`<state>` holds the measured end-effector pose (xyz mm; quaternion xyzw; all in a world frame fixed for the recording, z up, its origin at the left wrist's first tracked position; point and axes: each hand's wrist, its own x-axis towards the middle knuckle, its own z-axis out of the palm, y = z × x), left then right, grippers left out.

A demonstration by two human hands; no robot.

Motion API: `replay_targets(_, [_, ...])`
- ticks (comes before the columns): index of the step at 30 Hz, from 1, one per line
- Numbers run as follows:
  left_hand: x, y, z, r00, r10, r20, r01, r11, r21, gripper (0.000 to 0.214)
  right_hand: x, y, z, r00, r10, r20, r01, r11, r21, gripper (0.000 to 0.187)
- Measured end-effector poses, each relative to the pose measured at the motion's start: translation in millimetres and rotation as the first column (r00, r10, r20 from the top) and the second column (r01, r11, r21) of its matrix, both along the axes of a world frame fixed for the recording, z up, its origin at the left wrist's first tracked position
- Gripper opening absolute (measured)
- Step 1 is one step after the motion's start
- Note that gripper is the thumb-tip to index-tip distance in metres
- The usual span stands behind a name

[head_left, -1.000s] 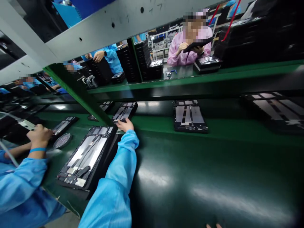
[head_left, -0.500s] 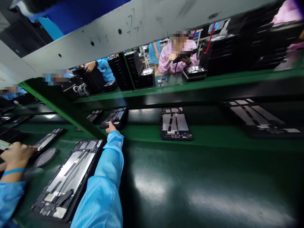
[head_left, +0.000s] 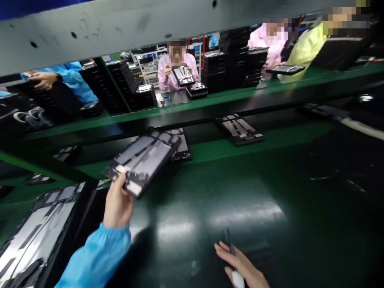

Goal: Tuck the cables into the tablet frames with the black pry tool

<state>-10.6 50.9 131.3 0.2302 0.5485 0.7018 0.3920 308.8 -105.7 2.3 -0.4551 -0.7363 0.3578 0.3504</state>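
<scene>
My left hand (head_left: 118, 202) grips an opened tablet (head_left: 147, 158) by its near edge, thumb on top. The tablet is tilted above the bench, its silvery inner plates and dark flex strips facing up, slightly blurred. Low in the view, my right hand (head_left: 240, 264) has its fingers partly stretched and holds a slim tool (head_left: 230, 242) with a dark shaft; a white piece (head_left: 238, 279) shows by the palm. The tool's exact kind is unclear. Another opened tablet (head_left: 39, 232) rests on a dark base at the left.
Behind the held unit lies a tablet (head_left: 181, 146) on the green conveyor, with another tablet (head_left: 240, 130) farther right. Across the line, a person in pink (head_left: 178, 76) holds a tablet beside dark tray stacks (head_left: 234, 60). A grey beam (head_left: 120, 32) crosses overhead; a green post (head_left: 45, 164) slants at left.
My left hand has lifted the tablet off the conveyor and drawn it nearer. My right hand with the slim tool has come into view. The view has swung right; the neighbour's hand at left is gone.
</scene>
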Motion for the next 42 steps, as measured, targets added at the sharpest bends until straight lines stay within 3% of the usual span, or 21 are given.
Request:
replay_targets(3, [30, -73, -13.6, 0.989, -0.058, 0.138, 0.093, 0.960, -0.263, 0.027, 11, 3, 21.8, 0.987, -0.150, -0.053, 0.147, 0.987, -0.064, 0.041])
replay_targets(5, [55, -102, -28.4, 0.973, -0.082, 0.215, 0.154, 0.925, -0.347, 0.030, 14, 11, 35.8, 0.982, -0.179, -0.054, 0.174, 0.981, -0.090, 0.035])
replay_targets(8, [95, -120, -53.6, 0.928, -0.136, 0.346, 0.244, 0.925, -0.290, 0.035, 13, 30, 49.5, 0.989, -0.145, -0.015, 0.140, 0.976, -0.168, 0.039])
replay_targets(10, [116, -128, -65.6, 0.864, -0.250, 0.436, 0.370, 0.904, -0.214, 0.036, 12, 45, 51.8, 0.992, -0.123, -0.011, 0.118, 0.971, -0.207, 0.046])
replay_targets(12, [122, -137, -69.7, 0.754, -0.421, 0.505, 0.577, 0.791, -0.202, 0.040, 13, 57, 49.5, 0.990, -0.129, -0.051, 0.113, 0.966, -0.233, 0.055])
replay_targets(14, [111, -143, -67.6, 0.598, -0.636, 0.489, 0.793, 0.558, -0.244, 0.047, 18, 65, 44.8, 0.981, -0.161, -0.110, 0.127, 0.956, -0.265, 0.062])
replay_targets(15, [101, -144, -65.7, 0.538, -0.739, 0.406, 0.843, 0.455, -0.288, 0.047, 21, 66, 42.3, 0.975, -0.179, -0.131, 0.137, 0.949, -0.283, 0.066])
replay_targets(16, [88, -142, -64.0, 0.505, -0.824, 0.258, 0.844, 0.409, -0.347, 0.046, 23, 65, 40.0, 0.971, -0.192, -0.140, 0.143, 0.943, -0.301, 0.069])
replay_targets(17, [75, -138, -63.2, 0.494, -0.868, 0.053, 0.805, 0.433, -0.405, 0.044, 26, 63, 38.1, 0.971, -0.194, -0.137, 0.143, 0.938, -0.315, 0.073])
replay_targets(20, [44, -116, -68.8, 0.434, -0.725, -0.534, 0.594, 0.676, -0.435, 0.051, 28, 58, 34.7, 0.986, -0.151, -0.069, 0.124, 0.944, -0.306, 0.079])
replay_targets(22, [37, -104, -78.0, 0.304, -0.664, -0.683, 0.564, 0.704, -0.433, 0.066, 28, 59, 33.5, 0.992, -0.126, -0.017, 0.117, 0.954, -0.275, 0.079])
replay_targets(24, [41, -100, -87.2, 0.182, -0.657, -0.731, 0.599, 0.664, -0.448, 0.066, 32, 64, 32.2, 0.991, -0.137, -0.002, 0.132, 0.959, -0.251, 0.075])
replay_targets(26, [47, -105, -92.5, 0.120, -0.632, -0.765, 0.624, 0.648, -0.437, 0.061, 38, 70, 31.2, 0.987, -0.159, -0.030, 0.146, 0.958, -0.248, 0.067])
replay_targets(30, [53, -118, -87.0, 0.083, -0.568, -0.819, 0.593, 0.688, -0.417, 0.050, 47, 71, 38.2, 0.982, -0.186, -0.037, 0.176, 0.966, -0.187, 0.052])
replay_targets(34, [57, -117, -78.4, 0.084, -0.473, -0.877, 0.587, 0.734, -0.340, 0.029, 25, 62, 59.5, 0.961, -0.267, 0.065, 0.261, 0.961, 0.085, 0.032])
replay_targets(36, [63, -113, -78.5, 0.076, -0.448, -0.891, 0.612, 0.726, -0.313, 0.021, 4, 60, 66.8, 0.987, -0.144, 0.072, 0.133, 0.980, 0.145, 0.024])
replay_targets(39, [70, -109, -80.8, 0.097, -0.454, -0.886, 0.629, 0.718, -0.299, 0.016, -26, 60, 66.0, 0.994, 0.052, 0.095, -0.065, 0.989, 0.134, 0.025])
replay_targets(42, [72, -108, -81.2, 0.159, -0.514, -0.843, 0.643, 0.702, -0.307, 0.012, -41, 63, 57.8, 0.988, 0.108, 0.110, -0.121, 0.985, 0.122, 0.027])
